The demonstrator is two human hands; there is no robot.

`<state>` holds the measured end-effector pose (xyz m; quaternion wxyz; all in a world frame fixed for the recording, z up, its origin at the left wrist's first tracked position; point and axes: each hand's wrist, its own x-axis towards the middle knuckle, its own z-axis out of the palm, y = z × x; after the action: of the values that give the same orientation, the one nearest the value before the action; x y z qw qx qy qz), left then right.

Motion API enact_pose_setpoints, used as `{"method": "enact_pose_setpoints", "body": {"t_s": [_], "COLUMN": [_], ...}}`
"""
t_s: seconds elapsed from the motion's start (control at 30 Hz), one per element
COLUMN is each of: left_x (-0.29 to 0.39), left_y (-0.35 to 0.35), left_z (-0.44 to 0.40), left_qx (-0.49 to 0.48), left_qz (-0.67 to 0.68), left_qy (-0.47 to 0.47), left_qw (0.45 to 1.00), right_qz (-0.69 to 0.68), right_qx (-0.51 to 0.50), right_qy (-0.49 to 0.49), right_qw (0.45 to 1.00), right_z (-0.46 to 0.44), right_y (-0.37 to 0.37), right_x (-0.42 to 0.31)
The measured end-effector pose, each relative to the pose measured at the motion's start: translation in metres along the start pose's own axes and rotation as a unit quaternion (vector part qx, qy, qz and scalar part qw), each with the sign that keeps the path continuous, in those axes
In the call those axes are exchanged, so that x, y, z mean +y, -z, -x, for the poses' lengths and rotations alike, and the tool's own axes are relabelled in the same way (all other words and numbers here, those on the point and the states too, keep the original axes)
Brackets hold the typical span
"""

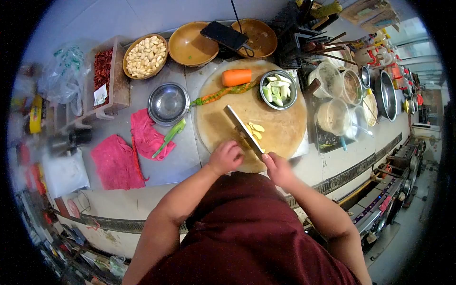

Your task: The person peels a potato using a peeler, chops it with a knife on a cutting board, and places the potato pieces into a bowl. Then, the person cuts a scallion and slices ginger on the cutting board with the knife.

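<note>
My right hand [280, 170] grips the handle of a cleaver [243, 129], its blade slanting up and left over the round wooden chopping board [280, 130]. Curled fingers of my left hand [228, 156] lie close to the blade's left side; what they hold, if anything, is hidden. Thin yellow slices [257, 128], looking like ginger, rest just right of the blade. Toward the back of the board are an orange carrot piece [236, 77], a long green-and-orange pepper [223, 94] and a metal bowl [262, 101] of cut pale-green pieces.
Behind the board stand a bowl of peeled garlic [164, 57], a brown bowl [187, 42] and a phone [223, 35] across two bowls. Left are a metal bowl [168, 104], pink cloths [114, 161], a green stalk [169, 137] and a bin of dried chillies [121, 90]. Plastic tubs [332, 116] stand right.
</note>
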<state>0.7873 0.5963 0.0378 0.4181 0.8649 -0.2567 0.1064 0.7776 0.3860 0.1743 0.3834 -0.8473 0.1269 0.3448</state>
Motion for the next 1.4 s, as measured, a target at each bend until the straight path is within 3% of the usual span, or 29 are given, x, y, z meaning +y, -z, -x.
{"method": "enact_pose_setpoints", "body": {"t_s": [0.03, 0.1, 0.17, 0.3, 0.37, 0.5, 0.57, 0.67, 0.73, 0.8, 0.83, 0.9, 1.0, 1.13, 1.2, 1.23, 1.27, 1.33, 1.37, 1.4], "left_x": [0.001, 0.003, -0.015, -0.05, -0.053, -0.074, -0.096, -0.088, -0.045, 0.001, 0.042, 0.048, 0.015, -0.016, -0.015, -0.007, 0.006, 0.02, 0.026, 0.032], "left_y": [0.007, 0.034, 0.065, 0.12, 0.145, 0.184, 0.197, 0.195, 0.167, 0.108, 0.097, 0.043, 0.003, -0.009, -0.014, -0.015, -0.016, -0.024, -0.027, -0.028], "left_z": [-0.002, -0.008, -0.009, -0.023, -0.039, -0.038, -0.025, -0.029, -0.052, -0.069, -0.101, -0.095, -0.102, -0.092, -0.084, -0.082, -0.08, -0.072, -0.071, -0.069], "left_qx": [0.0, 0.085, 0.105, 0.131, 0.121, 0.098, 0.076, 0.127, 0.023, -0.164, -0.354, -0.331, -0.298, -0.313, -0.254, -0.257, -0.245, -0.23, -0.229, -0.24], "left_qz": [-0.002, 0.0, -0.022, -0.067, -0.081, -0.186, -0.249, -0.365, -0.275, -0.121, -0.067, -0.064, -0.16, -0.065, 0.001, 0.002, -0.008, -0.039, -0.041, -0.064], "left_qy": [-0.001, 0.154, 0.174, 0.218, 0.222, 0.205, 0.3, 0.289, 0.191, 0.095, 0.011, -0.147, -0.09, -0.084, -0.035, -0.036, -0.039, -0.049, -0.048, -0.049], "left_qw": [1.0, 0.984, 0.979, 0.965, 0.964, 0.956, 0.918, 0.875, 0.942, 0.974, 0.933, 0.93, 0.937, 0.944, 0.967, 0.966, 0.969, 0.971, 0.971, 0.968], "right_qz": [-0.007, -0.017, 0.053, 0.191, 0.307, 0.342, 0.336, 0.326, 0.331, 0.351, 0.35, 0.359, 0.393, 0.393, 0.212, 0.211, -0.018, -0.403, -0.532, -0.553], "right_qx": [0.004, 0.006, 0.024, 0.046, 0.081, 0.109, 0.105, 0.086, 0.082, 0.058, 0.061, 0.072, 0.011, 0.003, 0.054, 0.055, -0.001, -0.086, -0.116, -0.109], "right_qy": [-0.003, -0.002, 0.058, 0.071, 0.115, 0.165, 0.197, 0.221, 0.229, 0.226, 0.225, 0.287, 0.208, 0.14, 0.099, 0.097, -0.003, -0.18, -0.223, -0.219], "right_qw": [1.0, 1.0, 0.997, 0.978, 0.941, 0.919, 0.915, 0.915, 0.912, 0.907, 0.907, 0.885, 0.896, 0.909, 0.971, 0.971, 1.0, 0.893, 0.809, 0.797], "right_z": [0.003, 0.008, 0.012, 0.026, 0.028, 0.028, 0.026, 0.017, 0.014, 0.014, 0.012, 0.012, 0.034, 0.083, 0.104, 0.106, 0.1, 0.085, 0.075, 0.063], "right_y": [0.003, 0.009, 0.013, 0.023, 0.026, 0.03, 0.029, 0.022, 0.02, 0.02, 0.021, 0.024, 0.047, 0.091, 0.101, 0.1, 0.093, 0.07, 0.054, 0.041], "right_x": [0.002, 0.01, 0.018, 0.01, 0.015, 0.018, 0.023, 0.031, 0.03, 0.016, 0.014, 0.014, 0.014, 0.064, 0.104, 0.128, 0.157, 0.2, 0.212, 0.21]}}
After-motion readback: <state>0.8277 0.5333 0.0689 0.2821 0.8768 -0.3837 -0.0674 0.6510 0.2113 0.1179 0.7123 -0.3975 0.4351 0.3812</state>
